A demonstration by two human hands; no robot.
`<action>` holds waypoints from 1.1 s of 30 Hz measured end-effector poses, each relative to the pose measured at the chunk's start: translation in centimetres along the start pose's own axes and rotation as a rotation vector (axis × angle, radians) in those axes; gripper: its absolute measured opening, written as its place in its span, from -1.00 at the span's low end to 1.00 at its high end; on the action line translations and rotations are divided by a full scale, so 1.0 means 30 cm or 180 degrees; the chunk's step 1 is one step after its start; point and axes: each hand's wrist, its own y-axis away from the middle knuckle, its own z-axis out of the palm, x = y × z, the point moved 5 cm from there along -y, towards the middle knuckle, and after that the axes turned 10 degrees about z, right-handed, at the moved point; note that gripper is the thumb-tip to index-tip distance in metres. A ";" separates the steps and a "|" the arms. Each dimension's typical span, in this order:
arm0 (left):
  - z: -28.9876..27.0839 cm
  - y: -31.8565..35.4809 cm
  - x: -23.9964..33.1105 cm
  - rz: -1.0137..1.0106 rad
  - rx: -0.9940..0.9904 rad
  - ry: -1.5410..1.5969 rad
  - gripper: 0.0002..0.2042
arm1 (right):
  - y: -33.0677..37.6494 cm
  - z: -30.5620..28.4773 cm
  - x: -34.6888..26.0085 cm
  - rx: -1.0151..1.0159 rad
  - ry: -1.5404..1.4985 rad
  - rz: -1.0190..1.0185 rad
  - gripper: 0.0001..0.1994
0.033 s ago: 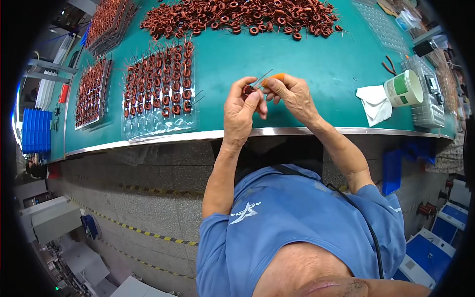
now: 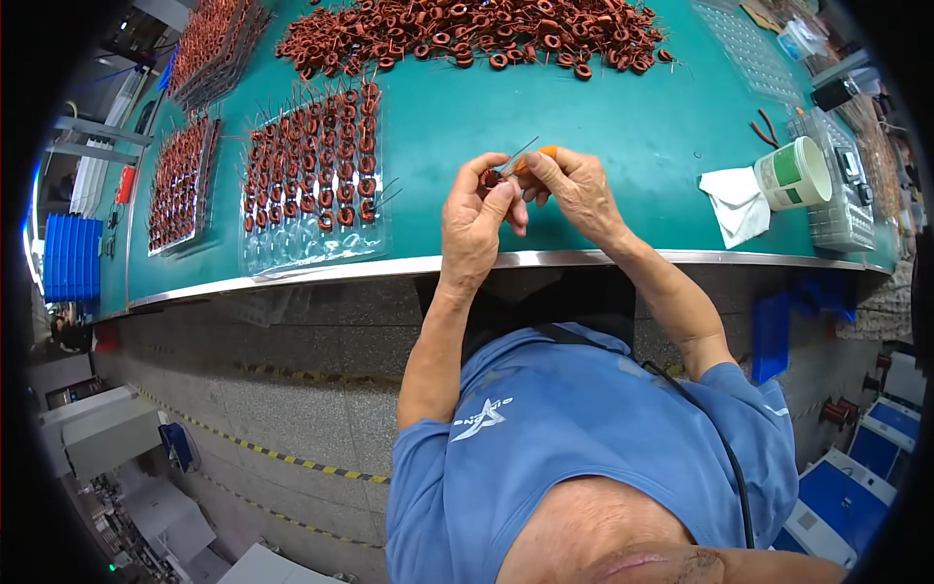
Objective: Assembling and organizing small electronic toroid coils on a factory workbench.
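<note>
Near the front edge of the bench, my left hand (image 2: 473, 216) pinches a small copper-wound ring coil (image 2: 491, 179) between thumb and fingers. Thin wire leads rise from the coil toward the upper right. Close beside it, my right hand (image 2: 581, 187) is closed around an orange-handled tool (image 2: 549, 152). The tool's front end lies at the coil's leads, and its exact kind is hidden by my fingers. To the left lies a clear plastic tray (image 2: 292, 255) with rows of similar coils (image 2: 309, 161) and bare pockets along its near edge.
A big heap of coils (image 2: 486, 34) covers the back of the green bench (image 2: 603, 107). More filled trays (image 2: 180, 185) stand at the far left. On the right are a white cloth (image 2: 736, 206), a white and green tub (image 2: 781, 178), red-handled pliers (image 2: 766, 129) and clear trays (image 2: 744, 49).
My right hand has shifted very slightly left, bringing the tool closer to the coil. My left hand has barely moved, and the coil has turned a little in its fingers.
</note>
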 end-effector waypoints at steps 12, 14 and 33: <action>-0.050 0.046 -0.046 -0.0876 0.0146 -0.0476 -0.65 | 0.016 -0.030 -0.007 0.0373 0.0421 -0.0109 -0.68; -0.067 0.041 -0.057 -0.0868 0.0250 -0.0551 -0.50 | 0.029 -0.013 0.028 -0.0135 0.0051 0.0622 -0.67; 0.011 0.072 -0.058 -0.0569 -0.0502 -0.0290 -0.72 | 0.053 -0.023 0.059 -0.0216 -0.1302 0.0535 -0.76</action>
